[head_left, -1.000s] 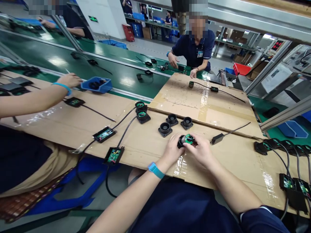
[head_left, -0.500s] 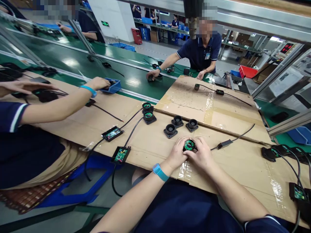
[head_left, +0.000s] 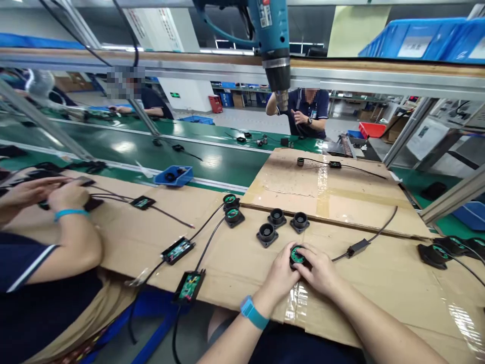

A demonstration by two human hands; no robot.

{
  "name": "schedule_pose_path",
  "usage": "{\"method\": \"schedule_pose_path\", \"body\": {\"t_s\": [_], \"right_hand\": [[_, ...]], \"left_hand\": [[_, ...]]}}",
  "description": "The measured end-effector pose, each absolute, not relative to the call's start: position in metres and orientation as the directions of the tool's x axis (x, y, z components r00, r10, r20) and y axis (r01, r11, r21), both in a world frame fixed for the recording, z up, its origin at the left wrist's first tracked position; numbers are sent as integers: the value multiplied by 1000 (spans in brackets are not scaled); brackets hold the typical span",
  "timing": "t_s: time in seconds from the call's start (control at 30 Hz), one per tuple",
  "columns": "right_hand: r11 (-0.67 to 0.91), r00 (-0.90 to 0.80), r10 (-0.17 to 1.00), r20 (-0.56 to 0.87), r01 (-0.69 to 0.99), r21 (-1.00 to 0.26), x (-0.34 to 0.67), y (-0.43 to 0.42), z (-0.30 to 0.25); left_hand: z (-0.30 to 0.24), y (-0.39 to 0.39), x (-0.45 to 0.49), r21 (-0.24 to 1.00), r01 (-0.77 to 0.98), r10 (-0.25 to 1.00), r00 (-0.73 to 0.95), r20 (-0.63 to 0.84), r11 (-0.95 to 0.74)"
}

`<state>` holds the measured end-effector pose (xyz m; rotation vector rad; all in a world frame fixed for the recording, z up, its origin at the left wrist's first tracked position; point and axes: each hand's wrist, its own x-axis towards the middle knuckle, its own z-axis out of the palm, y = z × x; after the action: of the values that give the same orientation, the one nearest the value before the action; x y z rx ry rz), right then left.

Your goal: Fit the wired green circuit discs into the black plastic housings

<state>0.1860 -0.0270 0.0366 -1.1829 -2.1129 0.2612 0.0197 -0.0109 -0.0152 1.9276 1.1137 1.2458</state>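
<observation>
So a round black housing [head_left: 292,259] with a green board [head_left: 298,255] inside is held above the near part of the cardboard-topped table [head_left: 242,268]. It's cupped on one side by the left hand [head_left: 281,273] and on the other by the right hand [head_left: 320,269], both grips closed snugly around it. Three more black housings [head_left: 266,234] are seen just beyond, and a cabled black box [head_left: 358,247] is seen off right.

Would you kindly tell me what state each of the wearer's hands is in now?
Left hand: closed, holding the round black housing with a green circuit board inside.
Right hand: also closed, holding that same housing.
</observation>
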Motion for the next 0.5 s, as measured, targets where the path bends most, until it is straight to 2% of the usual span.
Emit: {"method": "schedule_pose_path", "body": {"t_s": [0.3, 0.5], "right_hand": [[499, -303, 858, 414, 685, -532, 180, -36, 39], [474, -282, 868, 408, 715, -515, 181, -39, 37]], "left_hand": [[-21, -7, 15, 794, 321, 854, 268, 446, -516], [-19, -6, 14, 793, 353, 866, 266, 423, -496]]}}
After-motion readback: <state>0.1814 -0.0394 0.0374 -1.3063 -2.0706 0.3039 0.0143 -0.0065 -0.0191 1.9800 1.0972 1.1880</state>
